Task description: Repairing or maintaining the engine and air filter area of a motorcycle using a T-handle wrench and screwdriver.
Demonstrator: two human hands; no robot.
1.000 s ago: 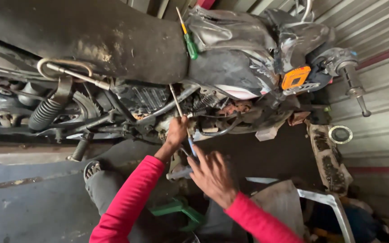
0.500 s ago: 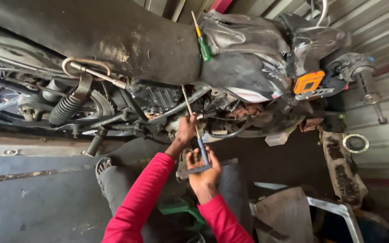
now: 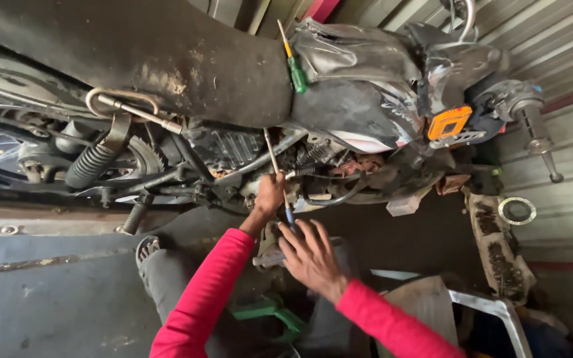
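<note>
I sit beside a motorcycle's engine (image 3: 233, 156). My left hand (image 3: 270, 195) is clenched around a long thin metal tool (image 3: 270, 149) that slants up into the engine parts. The tool's blue handle end (image 3: 290, 220) sticks out below that fist. My right hand (image 3: 310, 255) is just under it, back toward me. Its fingers are loosely spread over the handle end, which runs behind the fingertips. Both arms wear red sleeves.
A green-handled screwdriver (image 3: 296, 73) is wedged between the black seat (image 3: 167, 59) and the grey tank cover. An orange part (image 3: 449, 122) and handlebar grip (image 3: 532, 126) lie right. Shock spring (image 3: 94, 166) left, green stand (image 3: 273, 311) below, corrugated wall (image 3: 565, 66) with a metal ring (image 3: 517, 211).
My right hand rose from below and came onto the tool's lower end, then eased slightly down and right. My left hand stayed gripped on the shaft. The view shifted a little.
</note>
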